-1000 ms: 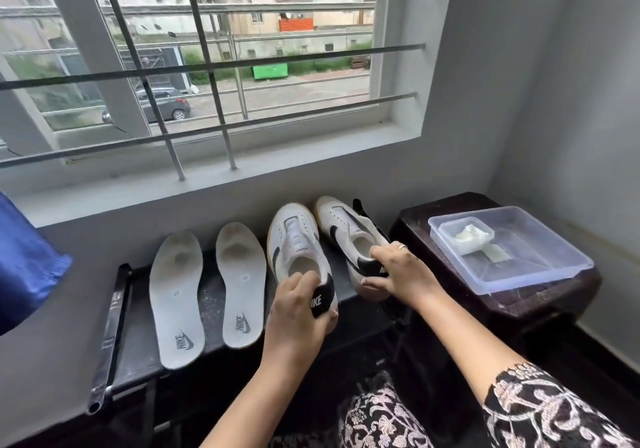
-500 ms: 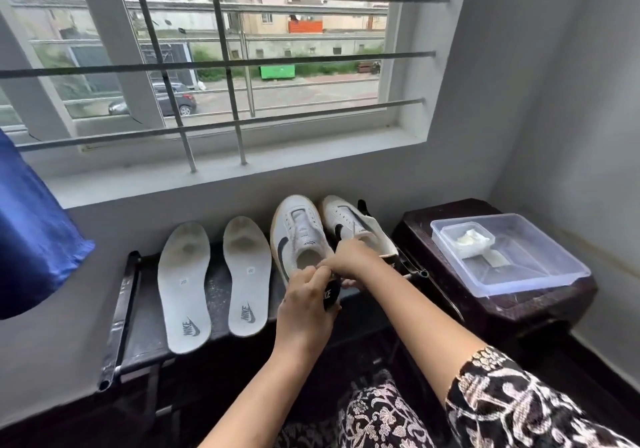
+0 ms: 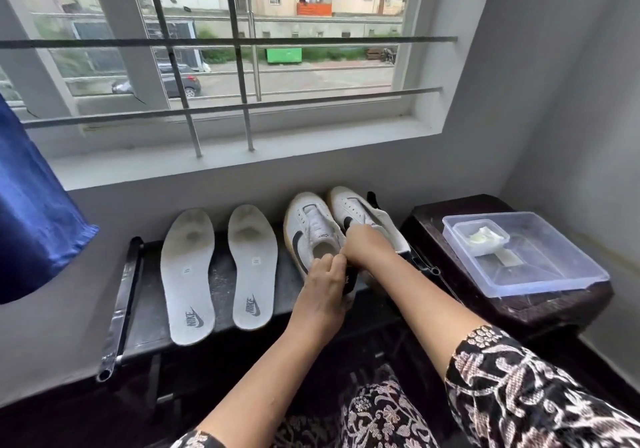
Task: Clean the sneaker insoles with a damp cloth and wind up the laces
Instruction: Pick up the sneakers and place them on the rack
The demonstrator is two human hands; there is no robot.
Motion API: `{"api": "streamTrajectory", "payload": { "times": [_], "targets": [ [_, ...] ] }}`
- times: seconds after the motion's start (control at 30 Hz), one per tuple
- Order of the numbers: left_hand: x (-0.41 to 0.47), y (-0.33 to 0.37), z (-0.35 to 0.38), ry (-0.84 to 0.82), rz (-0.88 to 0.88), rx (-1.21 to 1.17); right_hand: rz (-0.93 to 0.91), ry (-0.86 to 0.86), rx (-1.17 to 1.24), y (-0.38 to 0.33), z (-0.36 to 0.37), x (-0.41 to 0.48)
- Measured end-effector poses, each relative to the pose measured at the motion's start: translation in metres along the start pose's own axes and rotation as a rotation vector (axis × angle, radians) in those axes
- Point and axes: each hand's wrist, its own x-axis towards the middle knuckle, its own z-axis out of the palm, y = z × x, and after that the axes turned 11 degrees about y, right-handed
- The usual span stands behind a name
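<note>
Left hand [image 3: 323, 291] grips white, black-swooshed sneaker [image 3: 311, 232] at its heel.

- A single view is supplied, taken from a camera worn on the person's head.
- The view is directed forward and down, toward the barred window [image 3: 311, 76] and the dark bench [image 3: 221, 274] beneath it.
- The forearms are seen entering from the bottom edge.
- The left hand [image 3: 322, 295] and right hand [image 3: 367, 246], gripping the left sneaker [image 3: 311, 229], are framed centrally at close range.
- Straight lines are bowed by the wide-angle lens.
</note>
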Motion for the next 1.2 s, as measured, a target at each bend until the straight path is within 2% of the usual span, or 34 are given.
{"api": "streamTrajectory", "payload": {
  "times": [0.37, 0.5, 0.6, 0.67, 0.83, 1.13, 1.2],
  "targets": [
    [0.004, -0.005, 0.011, 0.023, 0.059, -0.068, -0.129, 0.248, -0.140, 0.011, 0.006, 0.009],
    [0.014, -0.012, 0.012, 0.026, 0.044, -0.090, -0.155, 0.365, -0.094, 0.006, 0.005, 0.024],
    [0.021, -0.020, 0.014, -0.003, 0.030, -0.078, -0.113, 0.308, -0.040, 0.001, 0.005, 0.038],
    [0.019, -0.020, 0.016, -0.042, 0.038, -0.040, -0.091, 0.245, -0.072, -0.001, 0.009, 0.041],
    [0.010, -0.009, 0.014, -0.084, 0.014, -0.094, -0.100, 0.219, -0.158, -0.003, 0.013, 0.037],
    [0.014, -0.003, 0.005, -0.132, -0.026, -0.046, 0.022, -0.066, -0.174, -0.019, -0.017, 0.038],
    [0.010, -0.006, -0.001, -0.137, -0.013, -0.039, 0.012, -0.042, -0.149, -0.025, -0.026, 0.032]
  ]
}}
